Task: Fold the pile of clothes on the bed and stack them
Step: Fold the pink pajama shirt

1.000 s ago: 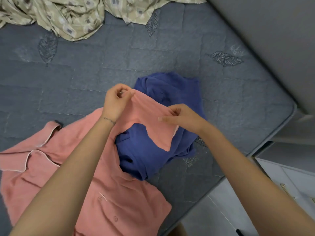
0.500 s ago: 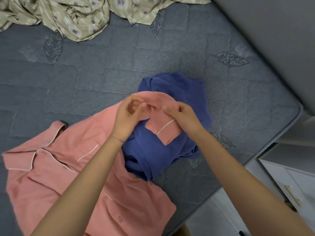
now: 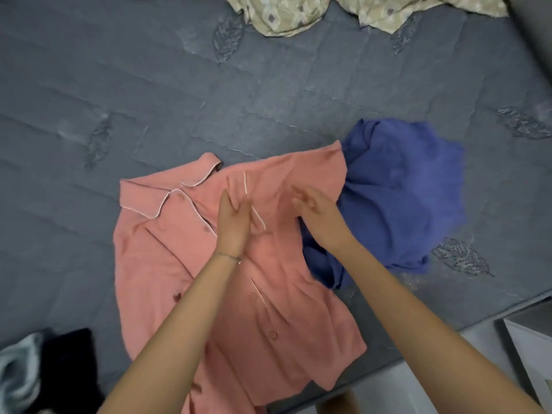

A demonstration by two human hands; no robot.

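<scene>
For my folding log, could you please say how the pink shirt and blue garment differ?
The pink shirt lies spread out; the blue garment is a crumpled heap. The pink shirt shows white piping and buttons; the blue garment looks plain. The left hand and right hand are over the pink shirt, not the blue garment. Both lie unfolded on the bed.

A: Where's the pink shirt (image 3: pixel 167 264)?
B: Spread front-up on the grey bed (image 3: pixel 149 94), white-piped collar at the far left, buttons down the front, with a piped edge folded over its chest.
A: And the blue garment (image 3: pixel 400 198)?
B: Crumpled just to its right, partly under the pink edge. A beige patterned garment (image 3: pixel 298 13) is bunched at the far side.
</scene>
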